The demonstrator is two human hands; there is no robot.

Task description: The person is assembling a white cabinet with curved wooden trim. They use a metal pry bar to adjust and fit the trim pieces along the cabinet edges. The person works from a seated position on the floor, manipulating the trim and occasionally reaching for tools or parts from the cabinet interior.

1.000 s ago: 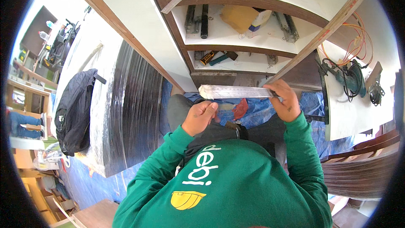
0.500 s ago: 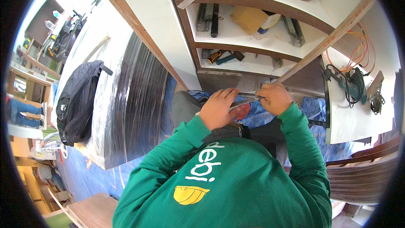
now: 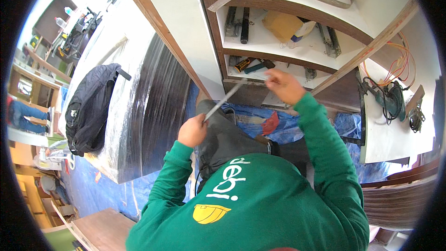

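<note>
My left hand (image 3: 192, 131) is closed round the lower end of a thin, straight grey metal strip (image 3: 225, 100), which looks like a drawer slide rail. The strip slants up and away over my left thigh toward the cabinet (image 3: 278, 5). Apart from the strip's far end, my right hand (image 3: 285, 86) hovers in front of the lowest shelf, its fingers curled together. Whatever it may pinch is too small to make out. A red piece (image 3: 270, 123) lies on the blue sheet (image 3: 290, 137) between my legs.
Shelves ahead carry metal rails (image 3: 329, 41), a yellow-brown packet (image 3: 281, 25) and a hammer (image 3: 256, 66). A wooden bar (image 3: 371, 42) slants across the cabinet's right side. At right, a corded power tool (image 3: 392, 100) rests on a white board. A black backpack (image 3: 90, 109) lies at left on wrapped panels.
My hands have parted. The left moved left and nearer with the metal strip, while the right let go of it and rose toward the lowest shelf. The red piece is now uncovered.
</note>
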